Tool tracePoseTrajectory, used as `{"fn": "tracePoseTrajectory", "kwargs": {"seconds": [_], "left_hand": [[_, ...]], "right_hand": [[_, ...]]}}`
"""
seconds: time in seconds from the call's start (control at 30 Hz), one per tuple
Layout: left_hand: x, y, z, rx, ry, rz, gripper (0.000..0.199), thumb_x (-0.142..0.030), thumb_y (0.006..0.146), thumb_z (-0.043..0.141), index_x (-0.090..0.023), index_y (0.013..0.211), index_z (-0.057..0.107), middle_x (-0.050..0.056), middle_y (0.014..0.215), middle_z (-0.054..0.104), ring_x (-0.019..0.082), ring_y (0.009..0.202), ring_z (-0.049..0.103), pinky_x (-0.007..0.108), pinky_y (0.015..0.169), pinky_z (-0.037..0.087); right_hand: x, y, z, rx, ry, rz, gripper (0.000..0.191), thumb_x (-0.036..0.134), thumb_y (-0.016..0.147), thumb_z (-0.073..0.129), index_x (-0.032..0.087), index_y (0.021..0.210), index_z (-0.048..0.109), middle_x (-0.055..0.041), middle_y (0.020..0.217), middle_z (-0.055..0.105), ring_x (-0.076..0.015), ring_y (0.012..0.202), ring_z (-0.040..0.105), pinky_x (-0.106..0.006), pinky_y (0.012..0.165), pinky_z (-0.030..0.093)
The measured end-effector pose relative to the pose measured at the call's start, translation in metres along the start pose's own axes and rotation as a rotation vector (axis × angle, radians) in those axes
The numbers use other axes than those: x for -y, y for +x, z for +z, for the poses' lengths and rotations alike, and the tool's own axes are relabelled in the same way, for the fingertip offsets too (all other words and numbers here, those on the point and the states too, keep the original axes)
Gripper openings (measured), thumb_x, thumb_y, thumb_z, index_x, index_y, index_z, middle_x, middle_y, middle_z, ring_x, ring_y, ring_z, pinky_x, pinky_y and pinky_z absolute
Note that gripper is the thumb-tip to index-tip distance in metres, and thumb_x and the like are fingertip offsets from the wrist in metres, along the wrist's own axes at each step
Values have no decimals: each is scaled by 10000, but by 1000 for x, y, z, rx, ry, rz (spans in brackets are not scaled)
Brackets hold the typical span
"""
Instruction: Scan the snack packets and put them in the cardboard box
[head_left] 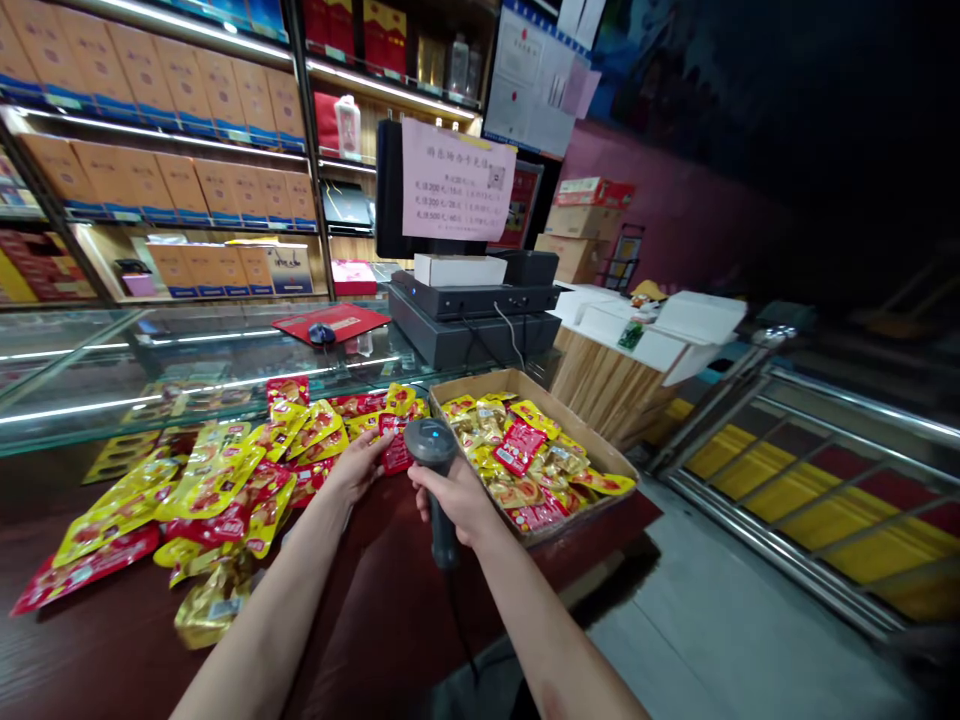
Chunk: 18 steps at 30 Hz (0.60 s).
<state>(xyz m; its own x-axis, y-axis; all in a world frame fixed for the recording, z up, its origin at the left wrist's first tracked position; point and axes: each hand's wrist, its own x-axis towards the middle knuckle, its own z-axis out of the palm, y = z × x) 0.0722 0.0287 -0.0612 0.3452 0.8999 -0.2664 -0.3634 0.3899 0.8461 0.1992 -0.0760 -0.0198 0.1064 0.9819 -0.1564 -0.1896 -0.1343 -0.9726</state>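
Note:
My right hand [454, 495] is wrapped round the handle of a dark barcode scanner [431, 447], with a small blue light on its head and a cable hanging below. Just left of the scanner head, my left hand [360, 465] holds a small red packet [394, 445] by its edge. A loose pile of red and yellow snack packets [225, 475] spreads over the counter to the left. To the right of the scanner stands an open cardboard box [600, 450] with more red, yellow and gold packets [520, 445] in it.
The dark red counter [360, 620] meets a glass display case [187, 350]. Behind are a monitor with a pink sign [457, 185], a black cash drawer [465, 335], a mouse [322, 334] and shelves of boxes. A metal railing [795, 500] stands at the right.

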Motion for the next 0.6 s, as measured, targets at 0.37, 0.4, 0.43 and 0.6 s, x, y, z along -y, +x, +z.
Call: {"fn": "tracePoseTrajectory", "kwargs": {"seconds": [0.37, 0.4, 0.43, 0.6], "left_hand": [[-4, 4, 0, 109, -36, 1, 319, -192, 635, 777, -177, 872, 564, -32, 672, 649, 67, 499, 589, 144, 465, 471], [-5, 3, 0, 110, -24, 1, 311, -194, 636, 775, -177, 863, 563, -37, 657, 640, 61, 478, 573, 140, 448, 456], [-5, 3, -1, 116, -3, -2, 304, -202, 639, 771, -177, 860, 564, -40, 643, 630, 57, 460, 557, 136, 426, 436], [-2, 6, -4, 139, 67, -10, 301, -256, 641, 767, -177, 848, 563, -45, 612, 600, 57, 444, 536, 135, 394, 382]], "right_hand": [[2, 2, 7, 13, 59, 5, 190, 318, 672, 652, 155, 651, 556, 47, 525, 499, -77, 385, 451, -195, 331, 367], [2, 1, 8, 14, 60, 7, 185, 314, 672, 650, 155, 652, 557, 46, 524, 499, -77, 385, 451, -196, 332, 366], [2, 1, 9, 14, 61, 8, 181, 310, 671, 649, 156, 652, 556, 45, 523, 500, -77, 383, 449, -196, 331, 365], [3, 1, 11, 11, 67, 9, 187, 311, 664, 650, 154, 641, 550, 46, 515, 491, -75, 379, 443, -196, 328, 366]]}}
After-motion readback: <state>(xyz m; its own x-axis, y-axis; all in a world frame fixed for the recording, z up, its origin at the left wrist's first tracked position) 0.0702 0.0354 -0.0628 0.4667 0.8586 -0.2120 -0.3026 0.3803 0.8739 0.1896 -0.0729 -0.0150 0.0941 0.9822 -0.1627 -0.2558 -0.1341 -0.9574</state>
